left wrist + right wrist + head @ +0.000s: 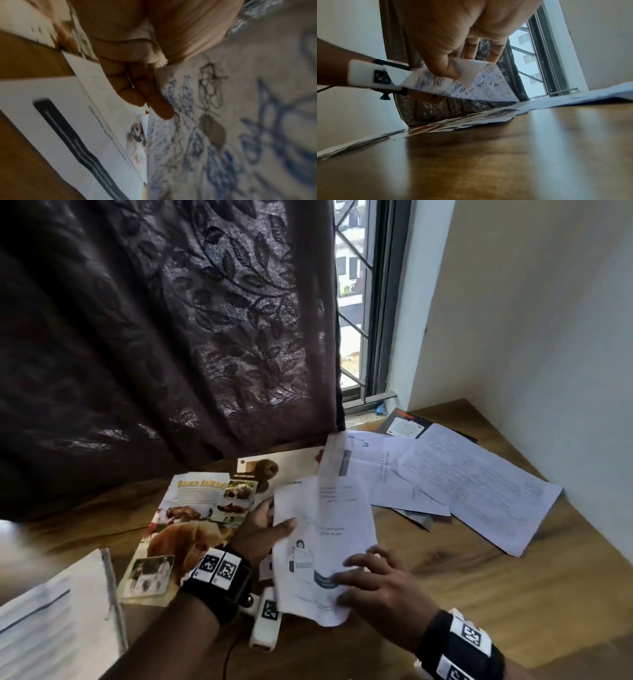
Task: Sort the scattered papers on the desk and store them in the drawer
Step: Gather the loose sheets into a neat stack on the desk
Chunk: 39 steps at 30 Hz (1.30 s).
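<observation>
A white printed sheet (325,546) with a small drawing is lifted off the wooden desk (479,594), and both hands hold it. My left hand (274,520) pinches its left edge, thumb on top and fingers (154,104) underneath. My right hand (356,575) pinches the lower right edge, with the thumb (448,70) under the curled corner. The sheet's underside (223,135) carries blue handwriting and also shows in the right wrist view (484,86). More white sheets (462,484) lie scattered at the back right. No drawer is in view.
A colour magazine (191,529) with animal pictures lies open left of the sheet. A dark booklet (404,422) sits by the window (363,302). Lined paper (51,621) lies at the lower left. A dark curtain (154,337) hangs over the desk's back edge; a wall (548,337) bounds the right.
</observation>
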### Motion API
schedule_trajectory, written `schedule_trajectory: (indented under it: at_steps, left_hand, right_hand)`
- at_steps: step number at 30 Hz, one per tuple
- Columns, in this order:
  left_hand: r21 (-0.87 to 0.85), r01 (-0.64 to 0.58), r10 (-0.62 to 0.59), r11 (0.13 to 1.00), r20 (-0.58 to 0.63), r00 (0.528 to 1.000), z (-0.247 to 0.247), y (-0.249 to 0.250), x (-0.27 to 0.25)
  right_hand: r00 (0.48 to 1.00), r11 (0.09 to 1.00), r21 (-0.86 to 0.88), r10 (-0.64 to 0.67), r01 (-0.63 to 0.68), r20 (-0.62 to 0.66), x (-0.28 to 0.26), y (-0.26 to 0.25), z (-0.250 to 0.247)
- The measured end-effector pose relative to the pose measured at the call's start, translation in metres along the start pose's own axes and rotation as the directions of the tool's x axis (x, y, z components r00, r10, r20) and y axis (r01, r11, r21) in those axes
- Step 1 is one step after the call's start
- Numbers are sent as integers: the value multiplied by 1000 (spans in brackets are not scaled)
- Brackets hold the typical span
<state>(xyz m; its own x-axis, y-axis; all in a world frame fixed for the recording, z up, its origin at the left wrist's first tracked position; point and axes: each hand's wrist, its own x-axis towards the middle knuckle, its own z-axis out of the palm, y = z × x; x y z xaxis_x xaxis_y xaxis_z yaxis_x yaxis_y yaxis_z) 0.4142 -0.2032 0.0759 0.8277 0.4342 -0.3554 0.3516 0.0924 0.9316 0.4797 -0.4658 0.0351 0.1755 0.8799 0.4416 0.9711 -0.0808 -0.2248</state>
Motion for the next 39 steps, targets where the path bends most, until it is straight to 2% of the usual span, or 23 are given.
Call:
schedule_trajectory:
  at_steps: [3,5,6,7,8,10,11,12,13,14,17,20,22,25,29,34,39]
  left_hand:
    - [39,-125,127,991,-47,991,-23,-7,-14]
    - [-2,-164,163,986,-85,983,-42,-10,-31]
    - [-32,-175,171,984,-106,980,-54,-14,-41]
    - [-54,-178,170,983,-126,977,-63,-15,-50]
    - [-64,-183,173,981,-137,975,-73,-17,-61]
    - [-36,-192,184,981,-154,971,-95,-22,-83]
    - [-27,-195,188,980,-171,967,-108,-26,-93]
    - [-28,-202,192,979,-196,961,-123,-32,-105]
    - [-32,-205,193,978,-217,957,-137,-36,-116]
    - [-32,-214,201,976,-232,952,-149,-39,-127]
    - [-28,-229,210,973,-304,929,-194,-56,-160]
    - [-21,-161,134,987,-450,883,-244,-80,-193]
    - [-33,-160,121,987,-511,851,-276,-101,-215]
    - [-9,-159,129,987,-538,833,-319,-133,-239]
    - [250,-87,207,964,-509,836,-353,-163,-246]
    - [291,-14,158,957,-477,865,-387,-191,-239]
    - [431,43,150,901,-402,903,-408,-211,-234]
  right_hand:
    - [979,979,31,203,-203,6,8,-2,8]
    - [910,893,198,414,-405,-6,17,-2,14]
    - [849,796,336,527,-503,22,24,-4,18]
    - [769,644,492,633,-586,88,31,-5,23]
    - [683,446,624,703,-642,200,42,-10,26]
    - [515,39,709,714,-704,473,66,-24,39]
    - [470,-98,693,667,-714,579,78,-33,48]
    - [456,-173,670,610,-721,648,92,-45,58]
    - [466,-187,656,566,-731,680,104,-56,69]
    - [490,-158,656,544,-738,681,117,-67,77]
    - [575,59,640,508,-766,642,157,-107,92]
    - [654,271,604,448,-749,610,190,-145,107]
    - [656,379,536,415,-755,631,207,-169,124]
    - [625,485,427,388,-763,677,224,-200,154]
    - [602,504,379,414,-776,683,238,-228,177]
    - [605,574,300,466,-762,646,250,-248,198]
    - [557,550,228,557,-803,616,245,-256,220]
